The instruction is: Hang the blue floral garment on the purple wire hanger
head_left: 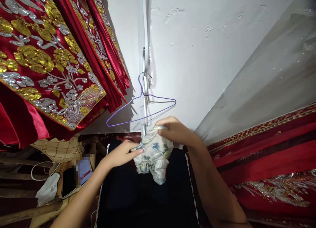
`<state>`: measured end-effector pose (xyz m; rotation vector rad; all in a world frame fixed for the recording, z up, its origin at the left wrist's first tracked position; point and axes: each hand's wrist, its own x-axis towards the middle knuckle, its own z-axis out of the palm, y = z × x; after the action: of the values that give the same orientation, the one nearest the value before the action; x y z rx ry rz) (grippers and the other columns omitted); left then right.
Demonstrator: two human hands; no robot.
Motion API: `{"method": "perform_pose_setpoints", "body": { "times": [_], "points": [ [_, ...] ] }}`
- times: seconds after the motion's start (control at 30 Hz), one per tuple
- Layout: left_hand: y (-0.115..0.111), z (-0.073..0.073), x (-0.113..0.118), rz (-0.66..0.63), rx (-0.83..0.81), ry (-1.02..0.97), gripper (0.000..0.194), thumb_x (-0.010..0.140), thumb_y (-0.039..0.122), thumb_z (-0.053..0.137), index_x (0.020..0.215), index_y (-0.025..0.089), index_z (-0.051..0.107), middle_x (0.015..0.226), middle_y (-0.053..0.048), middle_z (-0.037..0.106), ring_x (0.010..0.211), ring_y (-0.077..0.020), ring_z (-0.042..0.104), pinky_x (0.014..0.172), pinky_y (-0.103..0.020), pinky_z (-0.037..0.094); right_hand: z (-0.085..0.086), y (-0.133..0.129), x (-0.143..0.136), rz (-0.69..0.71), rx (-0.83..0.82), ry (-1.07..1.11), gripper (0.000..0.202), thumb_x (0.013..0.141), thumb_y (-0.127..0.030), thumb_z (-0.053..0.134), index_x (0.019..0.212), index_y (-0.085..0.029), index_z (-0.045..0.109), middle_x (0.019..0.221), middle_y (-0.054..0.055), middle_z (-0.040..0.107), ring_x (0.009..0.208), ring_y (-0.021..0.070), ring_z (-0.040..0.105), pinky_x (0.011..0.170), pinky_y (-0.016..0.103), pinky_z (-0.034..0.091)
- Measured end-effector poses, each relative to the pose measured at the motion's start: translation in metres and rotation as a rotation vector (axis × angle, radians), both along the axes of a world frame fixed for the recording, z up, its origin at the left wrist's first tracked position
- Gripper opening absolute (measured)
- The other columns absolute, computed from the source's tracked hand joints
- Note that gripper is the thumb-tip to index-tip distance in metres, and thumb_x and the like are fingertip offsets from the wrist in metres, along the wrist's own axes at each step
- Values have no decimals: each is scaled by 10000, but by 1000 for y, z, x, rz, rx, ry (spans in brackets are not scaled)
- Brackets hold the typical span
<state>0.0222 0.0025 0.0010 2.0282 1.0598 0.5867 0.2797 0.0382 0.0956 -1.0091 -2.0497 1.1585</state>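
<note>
A bunched white cloth with blue and yellow flower print (156, 149) hangs between my two hands, over my dark lap. My left hand (127, 152) pinches its left upper edge, thumb on the near side. At the upper right edge, my right hand (170, 127) is closed on the same cloth, its fingers slightly blurred. The cloth is gathered and a rounded, puffed part droops at the bottom; which kind of garment or cover it is I cannot tell. Just beyond my hands a purple wire hanger (142, 119) hangs from a white rail or cord (146, 30) with nothing on it.
Red satin garments with gold and silver sequins (56, 63) hang at the left. More red embroidered fabric (271, 168) is at the right, below a grey sheet (269, 73). At lower left, a phone (69, 182), a white cable (37, 173) and crumpled paper (48, 190) lie on a wooden seat.
</note>
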Motion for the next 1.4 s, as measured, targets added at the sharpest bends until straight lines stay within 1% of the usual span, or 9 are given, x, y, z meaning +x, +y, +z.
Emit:
{"method": "perform_pose_setpoints", "body": {
  "times": [0.17,0.27,0.4,0.7,0.8,0.9,0.97,1.13,1.4],
  "points": [
    [10,3,-45,198,174,523,173,816,350,672,941,293,777,845,-106,730,967,-348,628,976,-495,407,-32,27,-3,-565,210,243,434,763,-211,544,1155,-196,730,880,42,710,612,149,523,609,282,422],
    [13,0,-62,263,173,677,186,797,302,649,928,272,778,902,-137,747,1049,-381,616,944,-501,426,-65,48,-10,-499,126,210,515,774,-243,549,1267,-218,697,985,42,733,670,175,553,681,303,451],
    [13,-3,-77,273,239,497,297,928,409,511,965,266,768,1182,-102,740,1208,-335,577,1025,-459,429,-92,60,-11,-406,20,153,412,803,-284,504,1116,-206,759,847,28,715,761,211,583,710,298,448],
    [26,24,-94,538,459,137,426,977,413,392,1213,196,673,1447,-113,585,1379,-293,494,1205,-460,316,-86,38,10,-562,251,20,162,631,-182,483,695,-192,631,564,-37,481,572,133,410,542,260,299],
    [40,33,-98,529,256,37,345,883,433,540,1052,202,733,1234,-113,713,1266,-315,586,1176,-459,350,-87,27,10,-542,352,46,86,669,-200,481,631,-198,558,538,-46,404,552,121,358,542,264,280],
    [55,31,-103,548,-122,-86,180,651,379,769,715,216,725,789,-74,751,902,-326,697,970,-434,514,-89,22,8,-560,363,59,73,673,-204,483,632,-203,544,541,-48,389,556,123,354,541,266,272],
    [61,26,-104,573,-200,-128,171,581,335,807,663,223,708,760,-67,747,833,-321,698,893,-409,540,-92,22,7,-572,336,76,64,649,-195,478,632,-206,539,546,-46,382,558,124,342,537,269,260],
    [60,25,-84,543,296,-27,300,882,421,526,1010,223,710,1166,-90,719,1209,-297,610,1109,-406,406,-95,26,7,-480,240,165,27,614,-189,477,605,-208,493,566,-42,355,568,123,321,530,273,236],
    [65,52,-57,481,546,-63,430,929,224,420,1341,202,542,1186,-90,690,1073,-217,656,996,-336,472,-82,6,10,-310,133,83,349,679,-173,471,913,-227,724,761,18,654,637,177,500,586,289,374]
  ]
}}
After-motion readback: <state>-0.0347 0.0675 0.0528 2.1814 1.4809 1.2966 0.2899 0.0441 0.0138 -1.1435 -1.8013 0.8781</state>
